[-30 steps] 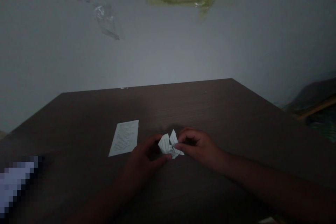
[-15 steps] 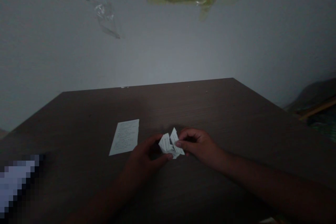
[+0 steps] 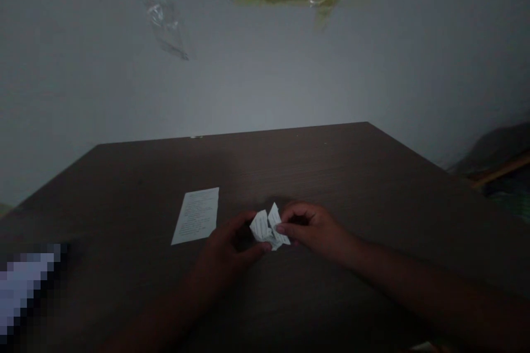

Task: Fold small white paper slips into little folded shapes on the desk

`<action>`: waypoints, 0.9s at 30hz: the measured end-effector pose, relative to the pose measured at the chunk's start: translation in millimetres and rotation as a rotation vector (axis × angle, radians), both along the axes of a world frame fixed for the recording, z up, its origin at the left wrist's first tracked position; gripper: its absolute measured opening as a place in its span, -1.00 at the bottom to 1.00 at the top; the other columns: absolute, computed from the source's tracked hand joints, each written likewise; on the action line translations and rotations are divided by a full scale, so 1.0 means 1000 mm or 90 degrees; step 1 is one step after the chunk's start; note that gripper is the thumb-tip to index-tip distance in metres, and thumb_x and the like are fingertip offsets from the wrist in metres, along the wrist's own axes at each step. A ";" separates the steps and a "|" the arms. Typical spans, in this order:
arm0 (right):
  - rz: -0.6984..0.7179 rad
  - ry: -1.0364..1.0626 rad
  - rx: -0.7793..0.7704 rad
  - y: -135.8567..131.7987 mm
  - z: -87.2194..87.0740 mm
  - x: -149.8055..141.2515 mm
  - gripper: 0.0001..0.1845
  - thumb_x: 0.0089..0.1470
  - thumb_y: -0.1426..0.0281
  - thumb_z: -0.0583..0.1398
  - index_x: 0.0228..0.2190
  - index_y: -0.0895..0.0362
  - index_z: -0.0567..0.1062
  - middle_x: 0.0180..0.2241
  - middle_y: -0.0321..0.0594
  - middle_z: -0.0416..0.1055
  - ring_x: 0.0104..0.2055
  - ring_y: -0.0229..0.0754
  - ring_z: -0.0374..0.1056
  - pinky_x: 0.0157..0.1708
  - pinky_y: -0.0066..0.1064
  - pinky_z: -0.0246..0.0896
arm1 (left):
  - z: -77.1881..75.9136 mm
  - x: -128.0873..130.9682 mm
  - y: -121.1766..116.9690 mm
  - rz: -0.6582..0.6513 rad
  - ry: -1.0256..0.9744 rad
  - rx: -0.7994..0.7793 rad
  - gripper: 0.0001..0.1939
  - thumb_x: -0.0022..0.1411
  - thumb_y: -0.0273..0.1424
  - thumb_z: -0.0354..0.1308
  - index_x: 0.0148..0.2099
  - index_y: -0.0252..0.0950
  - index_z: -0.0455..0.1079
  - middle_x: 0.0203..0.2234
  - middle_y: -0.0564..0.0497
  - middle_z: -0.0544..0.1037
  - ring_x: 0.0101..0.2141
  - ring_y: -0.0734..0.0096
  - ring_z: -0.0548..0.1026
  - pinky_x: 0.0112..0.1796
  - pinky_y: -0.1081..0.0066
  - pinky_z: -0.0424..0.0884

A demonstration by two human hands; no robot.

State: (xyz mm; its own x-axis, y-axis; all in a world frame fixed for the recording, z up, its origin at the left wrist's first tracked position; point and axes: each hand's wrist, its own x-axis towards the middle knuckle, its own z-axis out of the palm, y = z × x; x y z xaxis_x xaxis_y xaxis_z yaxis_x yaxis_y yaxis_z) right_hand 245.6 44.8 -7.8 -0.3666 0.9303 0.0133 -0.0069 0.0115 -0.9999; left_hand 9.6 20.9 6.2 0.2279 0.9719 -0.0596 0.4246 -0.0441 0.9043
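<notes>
On the dark wooden table (image 3: 265,171) a printed paper slip (image 3: 195,216) was lying flat. Right of it, my left hand (image 3: 226,247) was closed on a folded piece of paper (image 3: 260,227), and my right hand (image 3: 314,230) was closed on the same paper from other side, so the paper stayed between both hands.

2 bare hands, close together, fingertips facing
left hand (image 3: 226,245) angled up from lower centre, fingers curled; right hand (image 3: 314,231) reaching in from lower right, thumb and fingers pinched; right forearm (image 3: 422,281) stretched low
</notes>
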 end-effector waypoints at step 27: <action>0.173 -0.386 0.635 -0.001 0.016 0.015 -0.80 0.41 0.42 0.24 0.01 0.15 0.59 0.00 0.00 0.56 0.09 0.01 0.44 0.17 -0.06 0.33 | 0.001 -0.003 0.002 -0.154 0.134 0.199 -0.73 0.31 -0.38 0.27 0.06 -0.10 0.57 0.08 -0.03 0.65 0.05 0.05 0.64 0.10 0.19 0.56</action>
State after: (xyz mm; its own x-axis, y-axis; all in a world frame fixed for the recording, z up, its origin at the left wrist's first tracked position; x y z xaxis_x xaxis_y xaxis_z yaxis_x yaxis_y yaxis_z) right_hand 260.5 43.4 8.7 -0.7454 0.4990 0.4421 0.3400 0.8549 -0.3918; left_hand 6.8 22.6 7.0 0.4648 0.8708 0.1598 0.5414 -0.4224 0.7269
